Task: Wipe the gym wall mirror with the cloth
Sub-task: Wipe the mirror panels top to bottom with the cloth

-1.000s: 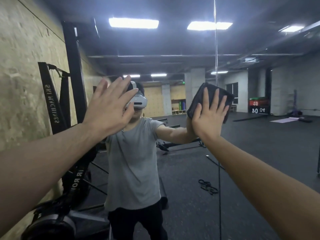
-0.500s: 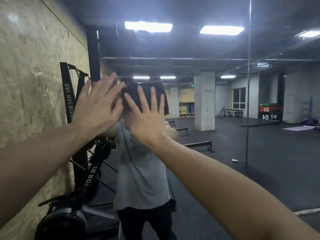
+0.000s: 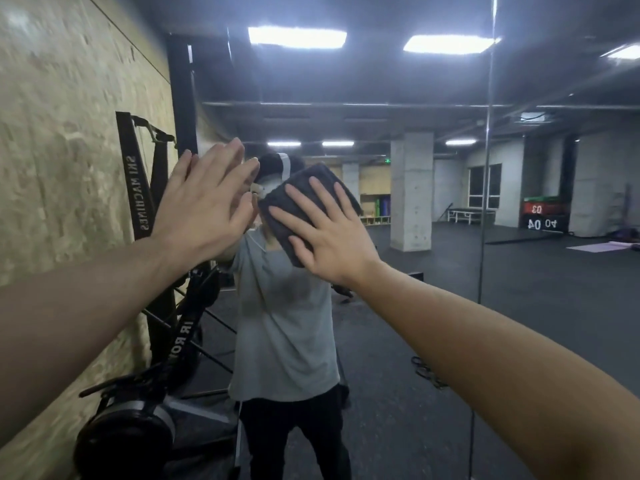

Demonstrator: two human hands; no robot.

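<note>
Mirror (image 3: 433,306) fills the frame's centre and right; in the head view our right hand (image 3: 325,237) presses the dark cloth (image 3: 304,199) flat, fingers spread, and our left hand (image 3: 204,202) is open, braced beside it. We'd keep even pressure and overlap strokes.

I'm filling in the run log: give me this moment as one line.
phase: wiping | right hand: flat, pressing cloth on mirror | left hand: open, flat at mirror, no cloth
</note>
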